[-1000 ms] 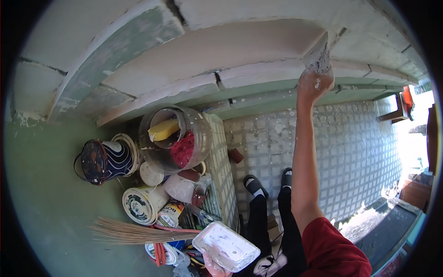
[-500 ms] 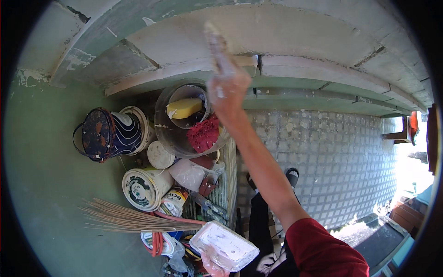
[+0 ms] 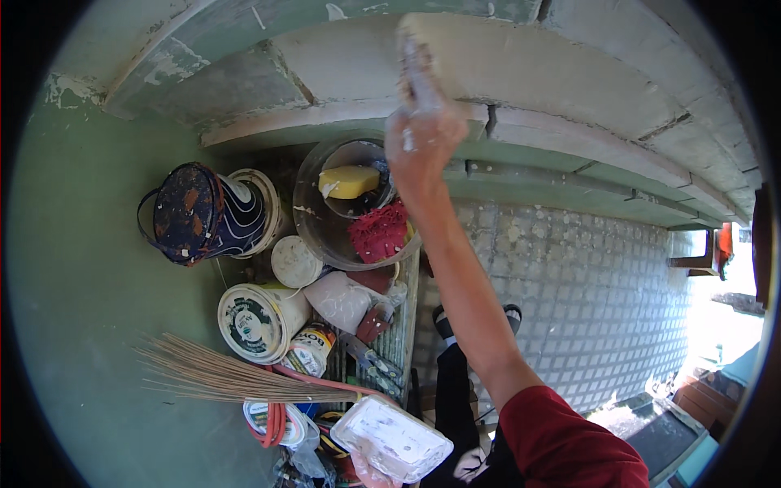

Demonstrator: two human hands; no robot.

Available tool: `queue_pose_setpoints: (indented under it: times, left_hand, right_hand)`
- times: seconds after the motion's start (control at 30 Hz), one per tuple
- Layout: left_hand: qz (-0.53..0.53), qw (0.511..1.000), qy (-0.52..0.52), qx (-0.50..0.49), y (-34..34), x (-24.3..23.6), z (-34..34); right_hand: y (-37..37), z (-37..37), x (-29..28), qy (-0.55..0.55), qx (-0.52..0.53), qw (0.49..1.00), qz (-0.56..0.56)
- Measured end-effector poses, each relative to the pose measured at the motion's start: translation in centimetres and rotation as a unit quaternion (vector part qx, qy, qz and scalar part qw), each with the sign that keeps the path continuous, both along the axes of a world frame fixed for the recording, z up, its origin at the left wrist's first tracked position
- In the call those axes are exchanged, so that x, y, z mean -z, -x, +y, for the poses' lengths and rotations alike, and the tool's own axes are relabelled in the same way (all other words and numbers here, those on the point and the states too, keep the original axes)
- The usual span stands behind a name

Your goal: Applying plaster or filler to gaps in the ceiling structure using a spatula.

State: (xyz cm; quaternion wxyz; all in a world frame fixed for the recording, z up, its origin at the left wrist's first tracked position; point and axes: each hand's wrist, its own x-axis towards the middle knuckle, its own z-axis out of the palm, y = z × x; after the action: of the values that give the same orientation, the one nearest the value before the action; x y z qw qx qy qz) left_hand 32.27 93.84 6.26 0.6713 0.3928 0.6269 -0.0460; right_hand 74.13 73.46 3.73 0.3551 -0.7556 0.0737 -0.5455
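My right hand, flecked with white, reaches up on an outstretched arm and grips a paintbrush. The brush points upward and its tip is blurred against the whitish painted panel; whether it touches cannot be told. At the lower edge my left hand is closed around the near side of a white rectangular tray coated inside with white paint. Most of that hand's fingers are hidden under the tray.
Left of my legs stand a clear bucket with a yellow sponge and red cloth, a dark-lidded pail, a white tub and a stick broom. A ledge crosses in front. Tiled floor lies right.
The view has shifted, so the buckets appear farther right. My right hand and paintbrush have gone slightly upward along the panel. The left hand still holds the tray.
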Motion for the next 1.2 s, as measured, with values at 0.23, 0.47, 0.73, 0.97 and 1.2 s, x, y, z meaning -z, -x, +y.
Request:
queue_pose_setpoints:
  times: [0.23,0.47,0.73,0.97,1.2]
  left_hand:
    - [-0.064,0.997,-0.022,0.046,1.3,1.4,-0.3]
    - [-0.022,0.999,-0.015,-0.031,-1.3,-1.2,-2.9]
    - [-0.038,0.998,-0.018,-0.048,-0.3,-0.2,-2.2]
    - [0.005,0.998,0.003,-0.065,-1.7,-1.6,-4.5]
    - [-0.056,0.997,0.015,-0.054,1.5,1.8,-1.2]
  right_hand:
    - [3.4,-7.5,0.8,-0.070,-0.010,0.994,-0.086]
    - [-0.9,-1.3,-0.4,-0.064,0.064,0.994,-0.063]
    - [2.0,-4.6,0.9,-0.023,-0.034,0.985,-0.165]
    - [-0.3,-3.5,0.3,-0.094,0.023,0.990,-0.101]
    - [0.4,1.8,-0.4,-0.088,-0.140,0.986,-0.005]
